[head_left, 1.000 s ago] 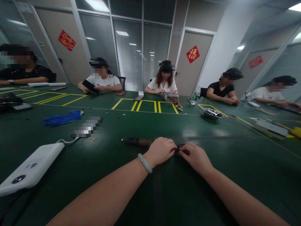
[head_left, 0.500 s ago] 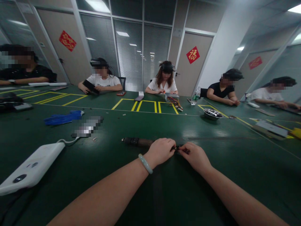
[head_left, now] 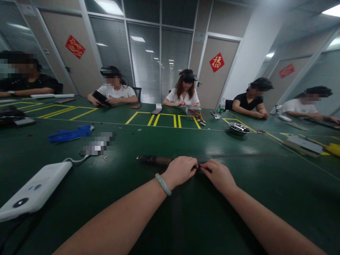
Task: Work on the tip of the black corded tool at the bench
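A dark, slim cylindrical tool [head_left: 159,161], which looks like an electric screwdriver, lies sideways on the green table, its narrow metal tip pointing left. My left hand [head_left: 182,170], with a pale bangle on the wrist, is closed over the tool's right end and hides that part. Close against it, my right hand [head_left: 218,173] pinches a small dark piece at the same end. A tiny brass-coloured spot shows between the fingertips of both hands. What exactly the right fingers hold is mostly hidden.
To the left lie a white power bank [head_left: 37,189] cabled to a blurred phone [head_left: 98,143], and a blue glove [head_left: 70,134]. Farther right sit a metal bowl [head_left: 239,129], a flat box [head_left: 302,145] and a bottle [head_left: 220,109]. Several people sit across the table [head_left: 127,219].
My right fingers have shifted slightly at the tool's end and are more tightly together. My left hand stays in place on the tool. The view has moved very slightly.
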Action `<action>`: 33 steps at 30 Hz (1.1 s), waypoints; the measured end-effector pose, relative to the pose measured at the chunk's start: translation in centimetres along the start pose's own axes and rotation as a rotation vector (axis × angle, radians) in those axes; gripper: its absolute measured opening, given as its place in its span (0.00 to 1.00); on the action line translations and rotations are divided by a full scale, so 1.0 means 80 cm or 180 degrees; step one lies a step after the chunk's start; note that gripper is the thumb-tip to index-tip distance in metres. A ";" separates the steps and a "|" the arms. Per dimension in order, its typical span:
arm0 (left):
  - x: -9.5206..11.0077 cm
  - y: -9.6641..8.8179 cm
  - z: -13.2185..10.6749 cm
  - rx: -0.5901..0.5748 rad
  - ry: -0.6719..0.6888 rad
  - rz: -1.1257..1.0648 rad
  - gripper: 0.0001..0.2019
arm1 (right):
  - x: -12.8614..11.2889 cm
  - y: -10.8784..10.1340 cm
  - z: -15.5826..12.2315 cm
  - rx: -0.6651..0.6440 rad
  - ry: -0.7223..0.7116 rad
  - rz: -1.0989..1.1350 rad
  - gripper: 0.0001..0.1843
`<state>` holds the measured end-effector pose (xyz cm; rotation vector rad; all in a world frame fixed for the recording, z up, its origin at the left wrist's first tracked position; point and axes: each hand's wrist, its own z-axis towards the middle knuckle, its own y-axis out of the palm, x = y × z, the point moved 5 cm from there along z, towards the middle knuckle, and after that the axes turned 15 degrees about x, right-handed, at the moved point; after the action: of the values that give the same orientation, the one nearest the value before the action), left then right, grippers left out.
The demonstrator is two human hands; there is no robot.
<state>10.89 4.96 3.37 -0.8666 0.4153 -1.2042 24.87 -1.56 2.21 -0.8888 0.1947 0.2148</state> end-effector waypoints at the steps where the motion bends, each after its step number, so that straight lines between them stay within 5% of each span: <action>1: 0.000 0.000 0.000 -0.0011 -0.0007 0.0006 0.04 | 0.000 0.001 0.000 -0.0007 -0.0047 -0.0025 0.11; 12: 0.000 -0.003 0.000 0.0023 -0.0166 0.0118 0.14 | 0.001 0.017 0.007 -0.0384 -0.0407 -0.0396 0.08; 24: 0.010 -0.026 -0.006 0.0253 0.0335 -0.0188 0.21 | 0.005 0.016 0.013 -0.0557 -0.0557 -0.0733 0.07; 28: 0.013 -0.034 -0.007 0.0240 0.0437 -0.0301 0.18 | 0.080 -0.029 0.000 -0.0521 -0.0138 -0.0900 0.09; 33: 0.016 -0.029 -0.009 0.0030 0.0538 -0.0486 0.17 | 0.250 -0.129 -0.066 -0.0102 0.1257 -0.0824 0.06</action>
<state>9.35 3.26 4.92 -0.8022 0.4861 -1.4255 46.43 -9.88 1.53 -0.9729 0.4398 -0.2022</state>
